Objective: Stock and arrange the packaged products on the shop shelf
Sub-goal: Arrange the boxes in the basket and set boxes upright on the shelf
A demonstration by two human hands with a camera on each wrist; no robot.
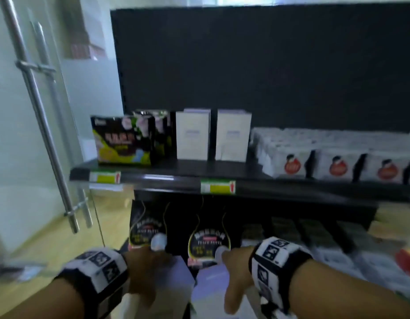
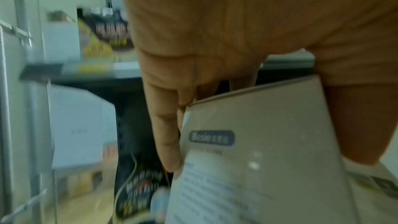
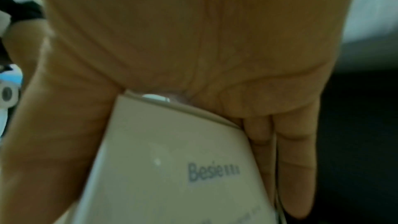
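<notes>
- The left hand (image 2: 215, 40) grips a pale cream rectangular carton (image 2: 269, 151) printed with a blue "Besie" label: the fingers (image 2: 165, 125) run straight down 1 side of it and the thumb clamps the opposite side.
- The right hand (image 3: 193, 40) grips a second cream "Besie" carton (image 3: 172, 168) the same way, thumb down 1 side, fingers (image 3: 295, 159) pressed along the other.
- In the head view both held cartons sit low in front of the person, below the top shelf board, side by side and just apart; the left-hand carton (image 1: 174, 282) and the right-hand carton (image 1: 210, 286) each show their top under the left hand (image 1: 148, 270) and the right hand (image 1: 238, 272).
- Just beyond the hands, on the lower level, stand 2 black packs with gold looped line art (image 1: 208, 240), upright and side by side.
- The black shelf board (image 1: 176, 171) carries 2 green and yellow price tags (image 1: 217, 187) on its front edge.
- On that board stand 2 upright white boxes (image 1: 193, 134), close together with a narrow gap.
- To their left are black and yellow printed packs (image 1: 124, 141), one behind another.
- To their right lie rows of white wrapped packs with round red logos (image 1: 291, 165).
- A dark back panel (image 1: 268, 65) rises behind the shelf.
- A glass door with a steel bar handle (image 1: 38, 111) stands at far left.
- Each wrist wears a black and white patterned band (image 1: 100, 270).
</notes>
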